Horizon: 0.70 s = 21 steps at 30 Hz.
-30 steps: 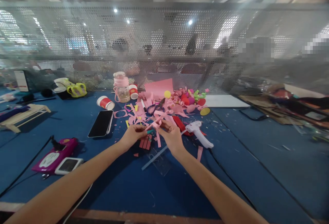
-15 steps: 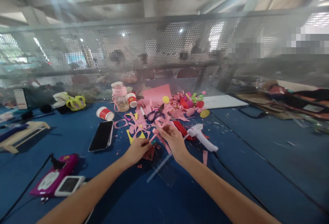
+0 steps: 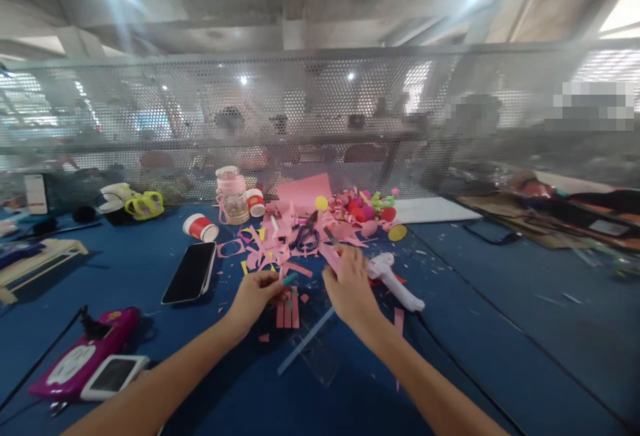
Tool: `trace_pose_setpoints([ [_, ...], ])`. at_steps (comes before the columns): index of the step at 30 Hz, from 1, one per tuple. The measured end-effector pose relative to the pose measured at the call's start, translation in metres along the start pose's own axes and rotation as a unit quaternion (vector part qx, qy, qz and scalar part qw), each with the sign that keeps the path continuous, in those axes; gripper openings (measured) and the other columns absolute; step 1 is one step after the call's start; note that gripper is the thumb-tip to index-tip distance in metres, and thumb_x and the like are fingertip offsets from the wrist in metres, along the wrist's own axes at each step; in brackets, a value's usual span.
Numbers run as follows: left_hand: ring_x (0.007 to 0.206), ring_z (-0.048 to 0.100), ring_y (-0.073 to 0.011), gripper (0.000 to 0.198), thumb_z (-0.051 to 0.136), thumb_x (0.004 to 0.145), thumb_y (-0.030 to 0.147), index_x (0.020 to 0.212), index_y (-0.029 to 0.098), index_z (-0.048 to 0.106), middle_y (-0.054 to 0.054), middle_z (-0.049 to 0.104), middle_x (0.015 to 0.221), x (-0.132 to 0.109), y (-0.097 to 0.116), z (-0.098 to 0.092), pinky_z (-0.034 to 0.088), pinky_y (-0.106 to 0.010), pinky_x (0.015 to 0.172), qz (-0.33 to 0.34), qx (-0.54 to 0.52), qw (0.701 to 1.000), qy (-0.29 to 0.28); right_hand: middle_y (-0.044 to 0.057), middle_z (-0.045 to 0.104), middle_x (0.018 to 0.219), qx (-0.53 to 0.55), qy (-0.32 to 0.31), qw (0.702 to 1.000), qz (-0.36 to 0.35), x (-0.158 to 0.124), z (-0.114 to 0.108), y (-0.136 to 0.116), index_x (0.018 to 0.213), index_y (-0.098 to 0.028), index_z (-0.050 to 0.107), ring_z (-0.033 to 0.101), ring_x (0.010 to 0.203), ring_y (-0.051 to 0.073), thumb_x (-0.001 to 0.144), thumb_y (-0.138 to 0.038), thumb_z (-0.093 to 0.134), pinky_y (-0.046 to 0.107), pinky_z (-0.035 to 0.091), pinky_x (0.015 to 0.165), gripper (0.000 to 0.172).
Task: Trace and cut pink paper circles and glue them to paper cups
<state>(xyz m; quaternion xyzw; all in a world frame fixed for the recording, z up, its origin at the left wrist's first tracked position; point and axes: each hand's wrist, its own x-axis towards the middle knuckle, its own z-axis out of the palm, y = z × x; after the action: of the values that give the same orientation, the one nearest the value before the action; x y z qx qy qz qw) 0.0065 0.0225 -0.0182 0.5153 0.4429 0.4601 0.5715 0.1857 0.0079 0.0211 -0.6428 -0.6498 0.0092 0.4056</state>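
Note:
My left hand (image 3: 257, 296) is closed in a pinch on a small pink craft strip (image 3: 282, 267), which stands up from the fingers. A teal piece (image 3: 289, 279) shows at the same fingertips. Just below lie several flat pink strips (image 3: 287, 309). My right hand (image 3: 353, 286) is over the table beside the white glue gun (image 3: 395, 283). Its thumb is apart from its bent fingers and no held thing shows. A pink piece (image 3: 330, 257) lies by its fingertips. Dark-handled scissors (image 3: 307, 236) rest on the pink scraps.
A pink-lidded bottle (image 3: 232, 196), a red and white paper cup (image 3: 201, 228) and a phone (image 3: 190, 273) are to the left. Nearer stands a purple device (image 3: 90, 356). Pink scraps (image 3: 270, 243) and colourful balls (image 3: 370, 206) lie ahead, before a perforated metal screen (image 3: 310, 103).
My hands have parted. The right hand has left the pink strip and moved right and down toward the glue gun; the left keeps the strip, now held more upright. The view has tilted slightly up.

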Motion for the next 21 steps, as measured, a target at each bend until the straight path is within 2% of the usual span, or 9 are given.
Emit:
trace_pose_setpoints([
  [1,0.049,0.06,-0.0107,0.043,0.08,0.049,0.051,0.065,0.013,0.066,0.0,0.065,0.058,0.001,0.001,-0.001,0.051,-0.022,0.053,-0.004,-0.019,1.0,0.016,0.026,0.055,0.106,-0.108,0.01,0.994,0.009,0.001,-0.008,0.002,0.105,-0.001,0.056,0.051,0.104,0.037,0.072,-0.017,0.052,0.052,0.042,0.087,0.037],
  [3,0.049,0.06,-0.0106,0.044,0.082,0.045,0.049,0.064,0.013,0.066,0.0,0.066,0.058,0.003,0.002,-0.003,0.052,-0.022,0.054,-0.009,-0.046,0.998,0.043,0.033,0.052,0.105,-0.28,0.02,0.959,0.026,0.003,-0.02,0.009,0.105,0.007,0.054,0.048,0.102,0.045,0.07,-0.018,0.055,0.054,0.044,0.075,0.043],
  [5,0.049,0.06,-0.011,0.044,0.082,0.045,0.049,0.065,0.013,0.065,0.0,0.066,0.058,0.005,0.002,-0.004,0.053,-0.023,0.054,-0.007,-0.052,0.997,0.055,0.034,0.055,0.099,-0.388,-0.004,0.919,0.066,0.004,-0.025,0.022,0.099,0.007,0.058,0.051,0.097,0.046,0.069,-0.016,0.056,0.056,0.043,0.07,0.038],
  [7,0.05,0.061,-0.0113,0.045,0.082,0.046,0.049,0.066,0.013,0.065,0.0,0.065,0.057,0.006,0.001,-0.004,0.053,-0.023,0.053,-0.005,-0.051,0.997,0.059,0.032,0.058,0.094,-0.437,-0.029,0.894,0.093,0.005,-0.025,0.035,0.096,0.003,0.062,0.056,0.089,0.043,0.071,-0.014,0.054,0.055,0.043,0.065,0.031],
  [10,0.05,0.062,-0.0121,0.049,0.083,0.045,0.046,0.074,0.013,0.061,0.0,0.066,0.056,0.006,0.001,-0.003,0.053,-0.022,0.053,-0.004,-0.059,0.996,0.063,0.032,0.06,0.087,-0.418,-0.053,0.899,0.119,0.007,-0.022,0.046,0.092,0.005,0.062,0.061,0.081,0.039,0.074,-0.006,0.047,0.046,0.045,0.061,0.026],
  [14,0.051,0.065,-0.0142,0.058,0.083,0.049,0.042,0.089,0.015,0.051,0.001,0.067,0.057,0.005,0.0,-0.003,0.054,-0.024,0.054,0.003,-0.071,0.995,0.064,0.037,0.057,0.089,-0.379,-0.027,0.909,0.17,0.017,-0.022,0.046,0.102,0.014,0.055,0.062,0.085,0.041,0.078,-0.004,0.04,0.043,0.046,0.062,0.033],
  [18,0.051,0.066,-0.015,0.058,0.082,0.054,0.039,0.093,0.016,0.046,0.003,0.065,0.056,0.007,-0.001,-0.004,0.053,-0.024,0.053,0.02,-0.074,0.995,0.069,0.04,0.055,0.093,-0.323,-0.009,0.931,0.169,0.029,-0.029,0.043,0.11,0.017,0.046,0.061,0.091,0.044,0.076,-0.018,0.054,0.043,0.047,0.066,0.05],
  [21,0.05,0.065,-0.0153,0.058,0.082,0.052,0.038,0.091,0.016,0.044,0.003,0.064,0.055,0.008,-0.002,-0.004,0.053,-0.024,0.052,0.024,-0.094,0.993,0.068,0.034,0.06,0.088,-0.28,-0.005,0.951,0.128,0.035,-0.033,0.044,0.118,0.014,0.038,0.063,0.083,0.041,0.08,-0.028,0.052,0.042,0.048,0.065,0.058],
])
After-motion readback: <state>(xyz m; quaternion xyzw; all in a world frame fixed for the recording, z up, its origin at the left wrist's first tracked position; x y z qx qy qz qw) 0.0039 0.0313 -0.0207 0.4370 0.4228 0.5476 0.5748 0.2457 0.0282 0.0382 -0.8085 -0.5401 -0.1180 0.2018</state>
